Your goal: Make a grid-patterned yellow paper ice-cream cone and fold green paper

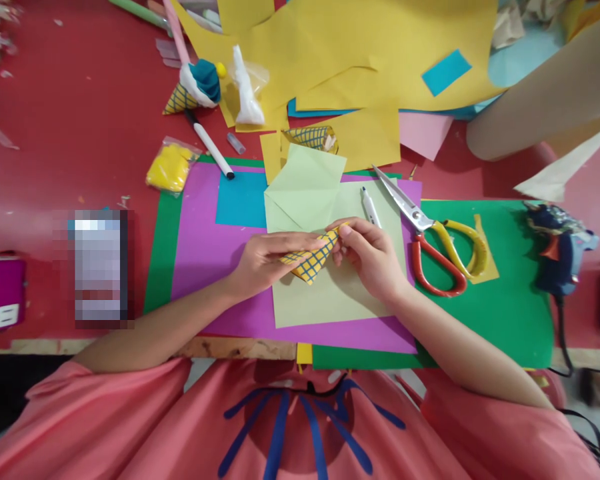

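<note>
Between my two hands is a yellow paper cone [313, 265] with a blue grid drawn on it. My left hand [273, 257] grips its wider left part, fingers laid along the paper. At the narrow upper end, my right hand [363, 250] pinches the tip between thumb and fingers. Below them lies a pale green paper sheet [305, 310], with a folded light green paper [307, 183] just beyond. A white marker [370, 207] rests beside my right hand. To its right lie open scissors [420, 223] with one red and one yellow handle.
A finished-looking paper ice cream cone [183, 97], a black-and-white marker [210, 143] and a bag of yellow clay [171, 165] lie at the upper left. Another gridded cone [307, 137] sits beyond the green paper. A glue gun [560, 260] is far right; a phone [100, 267] lies left.
</note>
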### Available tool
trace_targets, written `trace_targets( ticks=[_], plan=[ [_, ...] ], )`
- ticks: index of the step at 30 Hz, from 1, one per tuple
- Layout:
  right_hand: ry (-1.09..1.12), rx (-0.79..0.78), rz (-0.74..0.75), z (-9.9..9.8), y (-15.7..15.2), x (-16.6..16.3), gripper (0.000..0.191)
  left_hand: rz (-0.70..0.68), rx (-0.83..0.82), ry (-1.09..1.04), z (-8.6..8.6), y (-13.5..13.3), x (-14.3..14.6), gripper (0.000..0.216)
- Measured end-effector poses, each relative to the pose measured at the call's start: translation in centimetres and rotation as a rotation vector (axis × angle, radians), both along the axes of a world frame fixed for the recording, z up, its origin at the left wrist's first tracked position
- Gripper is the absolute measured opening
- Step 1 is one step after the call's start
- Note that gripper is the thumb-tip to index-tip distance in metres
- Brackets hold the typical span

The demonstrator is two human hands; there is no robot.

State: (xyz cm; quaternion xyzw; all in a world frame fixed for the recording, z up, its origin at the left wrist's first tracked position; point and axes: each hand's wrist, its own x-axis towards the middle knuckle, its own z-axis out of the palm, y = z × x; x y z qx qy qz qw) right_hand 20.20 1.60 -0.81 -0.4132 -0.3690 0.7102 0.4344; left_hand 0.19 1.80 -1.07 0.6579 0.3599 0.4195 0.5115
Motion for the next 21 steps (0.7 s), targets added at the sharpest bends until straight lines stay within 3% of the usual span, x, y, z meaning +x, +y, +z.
trace_targets(
  ticks=[10,21],
  plan=[
    [0.02,-0.035,-0.031,0.13,-0.08,0.2,0.017,-0.169,-0.006,-0.11,0.09,0.21,-0.16,0.028],
    [0.053,0.012,-0.014,0.02,-0.09,0.14,0.011,-0.167,0.0,-0.032,0.36,0.07,-0.27,0.032]
  ],
)
